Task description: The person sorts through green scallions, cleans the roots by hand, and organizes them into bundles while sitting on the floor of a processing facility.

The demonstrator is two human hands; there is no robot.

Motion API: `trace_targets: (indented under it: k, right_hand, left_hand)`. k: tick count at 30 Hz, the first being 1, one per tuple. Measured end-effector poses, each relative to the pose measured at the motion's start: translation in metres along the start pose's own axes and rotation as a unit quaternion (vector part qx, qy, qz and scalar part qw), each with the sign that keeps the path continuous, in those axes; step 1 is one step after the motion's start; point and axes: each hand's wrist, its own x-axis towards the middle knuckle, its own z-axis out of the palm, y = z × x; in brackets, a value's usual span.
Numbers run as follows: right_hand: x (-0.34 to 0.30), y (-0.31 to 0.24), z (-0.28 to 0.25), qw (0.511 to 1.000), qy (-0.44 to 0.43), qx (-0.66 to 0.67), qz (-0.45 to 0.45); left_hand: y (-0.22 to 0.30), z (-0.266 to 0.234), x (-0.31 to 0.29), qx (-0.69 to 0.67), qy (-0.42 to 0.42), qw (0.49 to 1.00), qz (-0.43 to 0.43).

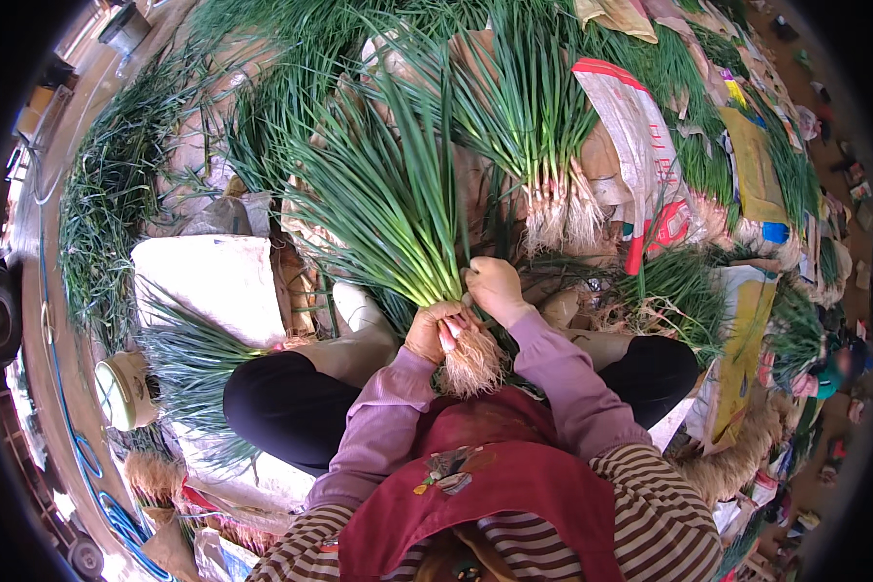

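Observation:
A thick bunch of green onions point(407, 238) lies tilted in front of me, its long green leaves fanned away to the upper left. Its pale roots point(474, 362) point toward my lap. My left hand point(430, 331) is closed around the lower white stalks. Against the right side of the bunch, my right hand point(496, 289) is curled into a fist with its back turned up. Whatever its fingers pinch is hidden from view. Beyond my hands, another bunch of green onions point(543, 126) lies with its roots toward me.
At my left, more green onions point(199, 349) lie beside a white sack point(207, 281). A white bucket point(126, 390) stands farther left, near a blue hose point(92, 461). To the right are a white-and-red sack point(640, 145), loose green onions point(689, 306) and a yellow sack point(737, 349). Another person point(839, 369) is at the far right.

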Motion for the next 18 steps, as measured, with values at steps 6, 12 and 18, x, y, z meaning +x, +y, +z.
trace_targets:
  k: [6, 12, 18]
  right_hand:
    - [0.04, 0.046, -0.016, 0.961, 0.023, -0.275, -0.023]
    - [0.086, 0.012, -0.082, 0.985, -0.019, -0.067, 0.155]
    - [0.115, 0.055, -0.085, 0.977, 0.03, -0.167, 0.128]
  left_hand:
    - [-0.004, -0.012, 0.001, -0.038, -0.027, 0.999, 0.013]
    - [0.009, -0.004, -0.003, -0.064, -0.013, 0.995, 0.07]
    - [0.004, -0.01, 0.004, -0.11, -0.016, 0.992, 0.054]
